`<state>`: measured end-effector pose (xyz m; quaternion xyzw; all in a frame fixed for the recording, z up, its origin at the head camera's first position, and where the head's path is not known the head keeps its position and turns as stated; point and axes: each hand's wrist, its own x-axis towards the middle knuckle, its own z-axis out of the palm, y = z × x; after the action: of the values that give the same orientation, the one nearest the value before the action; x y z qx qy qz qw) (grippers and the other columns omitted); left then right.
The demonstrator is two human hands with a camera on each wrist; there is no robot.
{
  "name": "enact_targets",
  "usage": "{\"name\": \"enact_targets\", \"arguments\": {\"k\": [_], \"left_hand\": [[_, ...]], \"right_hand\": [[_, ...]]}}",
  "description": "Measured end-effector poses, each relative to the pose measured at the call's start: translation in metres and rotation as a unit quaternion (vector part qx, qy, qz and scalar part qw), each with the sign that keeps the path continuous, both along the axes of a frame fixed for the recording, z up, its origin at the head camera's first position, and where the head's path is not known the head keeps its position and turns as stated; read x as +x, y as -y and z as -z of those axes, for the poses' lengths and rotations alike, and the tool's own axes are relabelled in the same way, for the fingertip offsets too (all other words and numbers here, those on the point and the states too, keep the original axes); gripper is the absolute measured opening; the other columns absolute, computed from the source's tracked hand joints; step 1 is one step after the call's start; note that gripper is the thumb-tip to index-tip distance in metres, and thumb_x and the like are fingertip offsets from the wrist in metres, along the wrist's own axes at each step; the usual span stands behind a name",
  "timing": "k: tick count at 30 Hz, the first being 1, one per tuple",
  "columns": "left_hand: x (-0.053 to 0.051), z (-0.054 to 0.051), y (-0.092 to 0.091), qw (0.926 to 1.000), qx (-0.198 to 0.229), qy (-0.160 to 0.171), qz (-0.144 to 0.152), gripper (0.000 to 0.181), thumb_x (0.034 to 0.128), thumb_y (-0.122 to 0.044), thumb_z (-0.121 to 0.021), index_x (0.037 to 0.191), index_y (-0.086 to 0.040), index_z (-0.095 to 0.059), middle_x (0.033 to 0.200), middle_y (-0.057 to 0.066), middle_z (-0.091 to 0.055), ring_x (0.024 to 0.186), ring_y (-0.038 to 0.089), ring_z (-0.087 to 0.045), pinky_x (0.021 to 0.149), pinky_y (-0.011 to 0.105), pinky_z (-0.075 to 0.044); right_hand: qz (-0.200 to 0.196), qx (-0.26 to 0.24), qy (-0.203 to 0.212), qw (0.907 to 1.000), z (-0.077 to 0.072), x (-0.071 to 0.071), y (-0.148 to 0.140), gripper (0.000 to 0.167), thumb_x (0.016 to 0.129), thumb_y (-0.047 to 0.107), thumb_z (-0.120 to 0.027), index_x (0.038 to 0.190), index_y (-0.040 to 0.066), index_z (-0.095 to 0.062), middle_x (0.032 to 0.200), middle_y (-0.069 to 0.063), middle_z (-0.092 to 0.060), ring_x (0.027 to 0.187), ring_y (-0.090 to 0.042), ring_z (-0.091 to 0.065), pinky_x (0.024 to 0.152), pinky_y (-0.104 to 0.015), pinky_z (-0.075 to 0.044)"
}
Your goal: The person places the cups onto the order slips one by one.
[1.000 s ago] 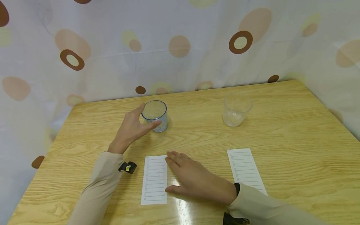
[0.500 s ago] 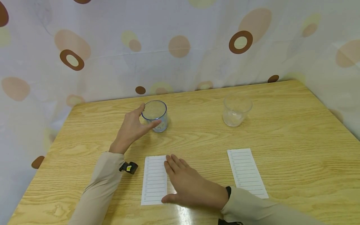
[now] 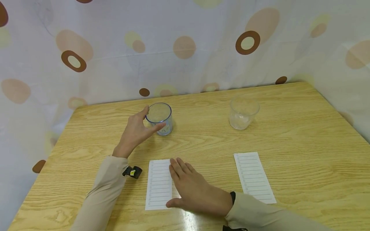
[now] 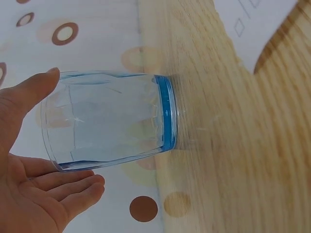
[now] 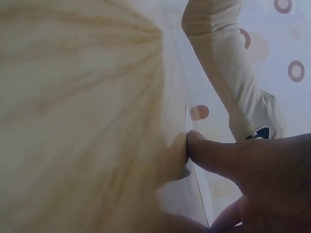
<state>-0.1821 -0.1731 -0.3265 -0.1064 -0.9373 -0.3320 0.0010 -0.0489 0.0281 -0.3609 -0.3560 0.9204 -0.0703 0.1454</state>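
At the back left of the table, a clear blue-rimmed glass [image 3: 165, 129] stands upright. My left hand [image 3: 133, 130] holds it near the rim, thumb on one side and fingers on the other. In the left wrist view, the glass [image 4: 114, 119] has a thick blue base resting on the wood and looks empty. A lined white checklist sheet [image 3: 158, 186] lies nearer to me. My right hand [image 3: 196, 192] rests along its right edge, fingers straight and thumb spread. In the right wrist view, the thumb of my right hand [image 5: 257, 170] touches the sheet's edge [image 5: 203, 194].
A second, colourless clear cup [image 3: 242, 117] stands at the back right. Another lined sheet [image 3: 255, 175] lies in front of it, its lower left part behind my right sleeve [image 3: 254, 211]. A dotted white curtain [image 3: 162, 51] hangs behind the wooden table [image 3: 306, 141].
My right hand has shifted slightly toward me, and its thumb now overlaps the sheet's lower right corner. My left hand and the glass have stayed put.
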Motion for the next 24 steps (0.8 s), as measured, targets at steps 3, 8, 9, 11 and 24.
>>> {"name": "enact_targets", "arguments": {"k": [3, 8, 9, 11, 24], "left_hand": [[-0.001, 0.001, 0.000, 0.9999, 0.010, -0.011, 0.001, 0.090, 0.0811, -0.056, -0.070, 0.143, 0.001, -0.040, 0.139, 0.022, -0.049, 0.128, 0.038, -0.047, 0.101, 0.052, -0.042], [-0.002, 0.005, 0.001, 0.9988, 0.047, -0.015, -0.001, 0.088, 0.0793, -0.050, -0.075, 0.143, -0.001, -0.040, 0.141, 0.021, -0.047, 0.131, 0.036, -0.046, 0.105, 0.047, -0.040], [-0.003, 0.005, 0.001, 0.9984, 0.055, -0.012, -0.002, 0.089, 0.0792, -0.049, -0.076, 0.144, 0.000, -0.039, 0.142, 0.021, -0.046, 0.131, 0.035, -0.045, 0.106, 0.045, -0.039], [-0.003, 0.007, 0.002, 0.9971, 0.075, -0.007, -0.003, 0.090, 0.0790, -0.046, -0.077, 0.145, 0.000, -0.037, 0.143, 0.021, -0.045, 0.132, 0.034, -0.044, 0.107, 0.042, -0.038], [-0.008, 0.021, 0.002, 0.9821, 0.182, 0.031, -0.037, 0.097, 0.0758, -0.037, -0.083, 0.149, 0.000, -0.031, 0.142, 0.019, -0.048, 0.130, 0.031, -0.047, 0.105, 0.038, -0.041]], "right_hand": [[0.000, 0.002, -0.002, 1.0000, 0.000, -0.001, 0.000, 0.099, 0.085, 0.065, -0.056, 0.149, -0.004, -0.028, 0.159, -0.019, -0.014, 0.146, -0.035, -0.013, 0.114, -0.047, -0.024], [0.000, 0.001, -0.005, 1.0000, 0.000, -0.002, 0.000, 0.099, 0.084, 0.066, -0.057, 0.149, -0.003, -0.028, 0.159, -0.018, -0.015, 0.146, -0.034, -0.013, 0.115, -0.046, -0.024], [-0.001, 0.000, -0.005, 1.0000, 0.000, -0.003, 0.000, 0.099, 0.084, 0.065, -0.058, 0.149, -0.004, -0.028, 0.159, -0.018, -0.015, 0.146, -0.034, -0.014, 0.115, -0.046, -0.024], [-0.003, 0.002, -0.005, 1.0000, 0.000, -0.003, 0.000, 0.099, 0.084, 0.065, -0.058, 0.149, -0.003, -0.028, 0.159, -0.017, -0.015, 0.146, -0.034, -0.013, 0.115, -0.046, -0.024], [0.000, 0.001, 0.010, 1.0000, 0.000, -0.005, 0.001, 0.100, 0.083, 0.065, -0.059, 0.150, -0.001, -0.027, 0.160, -0.015, -0.013, 0.146, -0.031, -0.011, 0.115, -0.045, -0.023]]}}
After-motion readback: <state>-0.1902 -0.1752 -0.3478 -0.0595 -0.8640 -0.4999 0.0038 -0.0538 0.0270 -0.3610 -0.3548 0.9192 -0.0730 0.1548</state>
